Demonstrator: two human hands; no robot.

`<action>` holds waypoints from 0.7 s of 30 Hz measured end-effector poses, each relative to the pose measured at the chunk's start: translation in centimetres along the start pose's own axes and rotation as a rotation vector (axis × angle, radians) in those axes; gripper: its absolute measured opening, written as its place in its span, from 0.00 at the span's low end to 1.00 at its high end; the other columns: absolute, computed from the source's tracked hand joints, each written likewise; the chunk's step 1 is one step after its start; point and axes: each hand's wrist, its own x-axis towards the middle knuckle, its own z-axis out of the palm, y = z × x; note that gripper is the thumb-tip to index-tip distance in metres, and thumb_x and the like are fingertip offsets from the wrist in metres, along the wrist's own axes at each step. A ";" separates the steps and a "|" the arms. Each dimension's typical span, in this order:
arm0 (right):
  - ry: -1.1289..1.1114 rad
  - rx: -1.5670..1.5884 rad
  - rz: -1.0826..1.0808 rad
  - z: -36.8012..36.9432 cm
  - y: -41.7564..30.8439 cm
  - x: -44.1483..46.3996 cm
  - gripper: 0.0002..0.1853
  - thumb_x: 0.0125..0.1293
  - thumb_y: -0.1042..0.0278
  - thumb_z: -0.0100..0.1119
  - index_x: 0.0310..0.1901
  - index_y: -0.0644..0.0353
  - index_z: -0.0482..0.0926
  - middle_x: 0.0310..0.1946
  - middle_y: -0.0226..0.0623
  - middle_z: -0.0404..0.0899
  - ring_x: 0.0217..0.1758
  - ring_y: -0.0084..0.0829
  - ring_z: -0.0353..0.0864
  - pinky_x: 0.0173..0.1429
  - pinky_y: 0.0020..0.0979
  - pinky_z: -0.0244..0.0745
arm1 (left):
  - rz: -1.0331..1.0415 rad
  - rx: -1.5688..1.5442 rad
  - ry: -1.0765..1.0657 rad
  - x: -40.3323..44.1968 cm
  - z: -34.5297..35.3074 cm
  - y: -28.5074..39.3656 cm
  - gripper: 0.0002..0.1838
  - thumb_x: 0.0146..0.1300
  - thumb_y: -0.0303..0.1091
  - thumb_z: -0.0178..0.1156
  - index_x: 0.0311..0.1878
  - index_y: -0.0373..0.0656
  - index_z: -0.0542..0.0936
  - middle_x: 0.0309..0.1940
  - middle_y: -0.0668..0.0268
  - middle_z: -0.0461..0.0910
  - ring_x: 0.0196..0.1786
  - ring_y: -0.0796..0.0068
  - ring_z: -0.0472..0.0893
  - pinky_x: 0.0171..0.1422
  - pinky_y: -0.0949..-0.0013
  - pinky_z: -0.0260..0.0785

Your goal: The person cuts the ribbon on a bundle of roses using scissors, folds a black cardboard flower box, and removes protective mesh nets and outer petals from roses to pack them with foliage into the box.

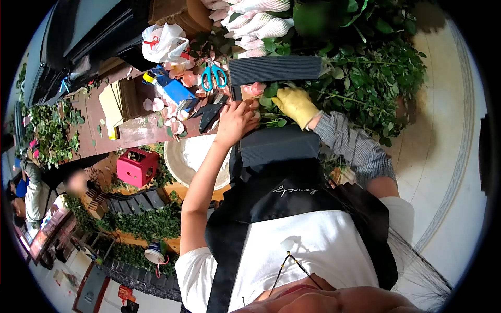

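Note:
My bare left hand (238, 123) is at the left edge of the rose bundle, its fingers bent inward; what lies under the fingertips is hidden. My right hand (296, 106), in a yellow glove, is closed over leafy rose stems (276, 120). Just above my left fingers shows a pink rose bloom (254, 89). Black corrugated cardboard lies around the bundle, with a far flap (276, 70) beyond my hands and a near flap (279, 145) against my apron. Left of my hand is a black tool (211, 113), perhaps a stapler. Teal-handled scissors (213, 76) lie behind it.
Rose foliage (365, 88) is piled at right. Net-sleeved blooms (261, 25) lie at the back. Loose petals, a blue box (176, 89) and a white plastic bag (164, 44) cover the table. Below are a pale basin (195, 156) and a pink stool (136, 167). Another person (35, 193) is at far left.

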 end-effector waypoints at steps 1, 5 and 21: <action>0.120 -0.044 -0.108 0.7 0.4 0.0 0.14 0.72 0.54 0.54 0.45 0.55 0.80 0.31 0.37 0.85 0.33 0.39 0.86 0.37 0.42 0.81 | 0.028 0.015 0.030 0.0 0.3 -0.1 0.14 0.54 0.46 0.71 0.40 0.52 0.85 0.52 0.69 0.76 0.56 0.63 0.74 0.60 0.57 0.65; 0.305 0.012 -0.225 -0.4 -2.4 1.3 0.10 0.69 0.59 0.56 0.34 0.54 0.82 0.27 0.35 0.85 0.30 0.37 0.86 0.34 0.42 0.79 | 0.004 -0.030 -0.017 0.3 -0.5 0.3 0.14 0.52 0.45 0.72 0.40 0.51 0.86 0.52 0.71 0.76 0.55 0.64 0.74 0.59 0.60 0.65; -0.102 0.319 -0.171 -0.9 0.4 2.1 0.19 0.67 0.54 0.59 0.54 0.55 0.82 0.41 0.41 0.86 0.44 0.45 0.85 0.48 0.43 0.80 | -0.226 -1.087 0.210 0.0 0.1 -1.1 0.13 0.65 0.38 0.66 0.44 0.38 0.87 0.45 0.62 0.85 0.47 0.64 0.81 0.55 0.61 0.72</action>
